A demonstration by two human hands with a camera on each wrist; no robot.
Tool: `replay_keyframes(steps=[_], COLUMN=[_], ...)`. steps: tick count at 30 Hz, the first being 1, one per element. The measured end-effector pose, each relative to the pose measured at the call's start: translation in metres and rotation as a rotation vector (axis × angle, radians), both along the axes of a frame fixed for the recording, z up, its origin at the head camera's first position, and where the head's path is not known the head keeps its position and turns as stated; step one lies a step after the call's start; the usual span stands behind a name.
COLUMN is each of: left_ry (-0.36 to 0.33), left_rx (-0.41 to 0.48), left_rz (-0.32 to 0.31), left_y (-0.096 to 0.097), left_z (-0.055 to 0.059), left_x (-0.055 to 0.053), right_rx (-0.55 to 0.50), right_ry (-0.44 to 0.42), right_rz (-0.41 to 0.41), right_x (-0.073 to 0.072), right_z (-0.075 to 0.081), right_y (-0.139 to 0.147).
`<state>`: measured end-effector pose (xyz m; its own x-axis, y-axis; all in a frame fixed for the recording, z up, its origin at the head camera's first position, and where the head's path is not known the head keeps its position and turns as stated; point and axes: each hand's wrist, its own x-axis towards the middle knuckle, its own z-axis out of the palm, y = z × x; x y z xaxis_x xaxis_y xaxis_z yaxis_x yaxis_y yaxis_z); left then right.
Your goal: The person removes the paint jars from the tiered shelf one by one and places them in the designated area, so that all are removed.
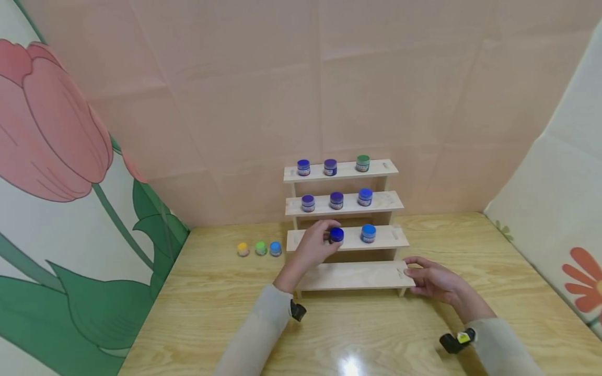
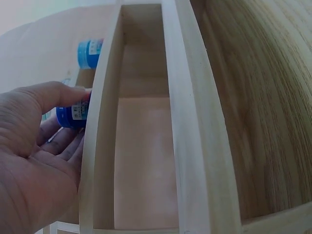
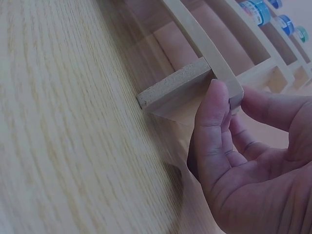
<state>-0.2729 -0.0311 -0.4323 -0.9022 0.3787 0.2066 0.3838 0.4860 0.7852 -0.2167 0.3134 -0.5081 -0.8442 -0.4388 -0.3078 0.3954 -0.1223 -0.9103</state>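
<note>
My left hand (image 1: 314,244) pinches a dark blue paint jar (image 1: 336,235) between thumb and fingers at the second step from the bottom of a wooden tiered rack (image 1: 357,277). In the left wrist view the jar (image 2: 73,116) is tipped sideways by the camera angle, its label facing the front edge of the step. A lighter blue jar (image 1: 368,233) stands to its right on the same step. With thumb and fingers, my right hand (image 1: 435,280) grips the right end of the lowest step, clearly seen in the right wrist view around the board's corner (image 3: 235,95).
Three small jars, yellow (image 1: 242,249), green (image 1: 261,248) and blue (image 1: 275,248), stand on the wooden table (image 1: 211,297) left of the rack. The upper two steps hold three jars each, including a dark green one (image 1: 362,163). A pink backdrop (image 1: 235,104) hangs behind.
</note>
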Motion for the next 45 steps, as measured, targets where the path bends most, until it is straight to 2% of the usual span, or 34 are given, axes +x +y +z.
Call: replay_keyframes(steps=[9,12,19,29,45], left_ry=[-0.006,-0.007,0.048,0.040,0.057], left_rx=[-0.041,-0.010,0.101,0.171,0.070], left_rz=[0.039,0.042,0.017,-0.020,0.050], left_y=[-0.003,-0.008,-0.023,-0.047,-0.085], left_z=[0.004,0.007,0.011,0.012,0.012], left_x=[0.000,0.002,0.004,0.008,0.018], right_rx=[-0.007,-0.008,-0.015,-0.005,0.015], right_ry=[0.006,0.003,0.005,0.007,-0.007], right_rz=[0.005,0.006,0.008,0.013,-0.002], right_x=[0.001,0.001,0.001,-0.001,0.000], right_z=[0.003,0.002,0.000,-0.003,0.001], right_y=[-0.001,-0.001,0.001,0.001,0.001])
